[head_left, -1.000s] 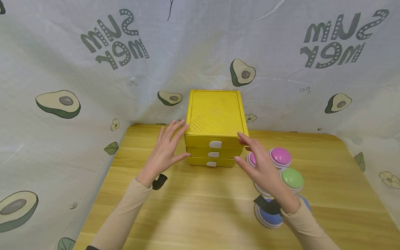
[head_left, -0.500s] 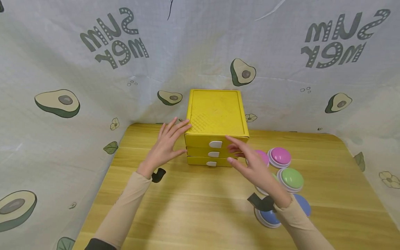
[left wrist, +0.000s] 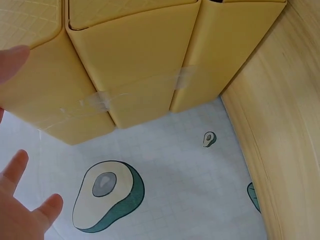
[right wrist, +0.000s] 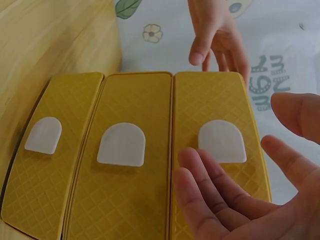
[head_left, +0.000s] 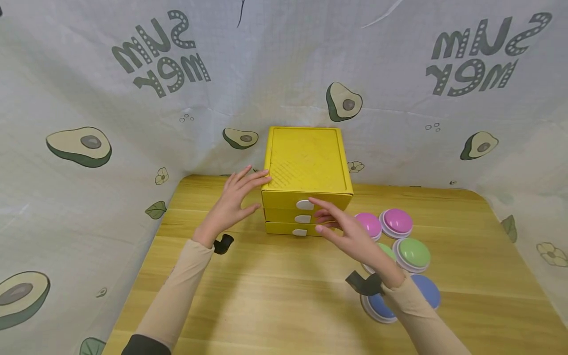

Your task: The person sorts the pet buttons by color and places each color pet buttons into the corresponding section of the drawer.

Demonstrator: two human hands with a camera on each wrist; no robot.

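The yellow drawer unit [head_left: 306, 158] stands on the wooden table [head_left: 266, 305] at your 12 o'clock, in front of the printed curtain [head_left: 266, 64]. All 3 drawers [head_left: 281, 215] look pushed in, so you seem to be only at the reaching stage; any actual handling of a drawer looks left to do.

Your hands are well apart. Your left hand [head_left: 228, 207], at the unit's 8 to 9 o'clock, has its fingers spread, tips at the top's near-left edge; you cannot tell whether they touch. Your right hand [head_left: 350, 234], at the unit's 4 to 5 o'clock, has loosely bent fingers in front of the top handle [right wrist: 225, 140] and grips nothing; contact there is unclear too. Farther out at 4 o'clock sit 6 domed buttons [head_left: 414, 252], partly behind your right arm.

Against 1 second earlier, your right index fingertip moves from the front's upper-right corner toward 9 o'clock, to the handle. Your left thumb sits slightly farther from the unit, which stays put, and the nearer pink dome [head_left: 368, 224] shows more.
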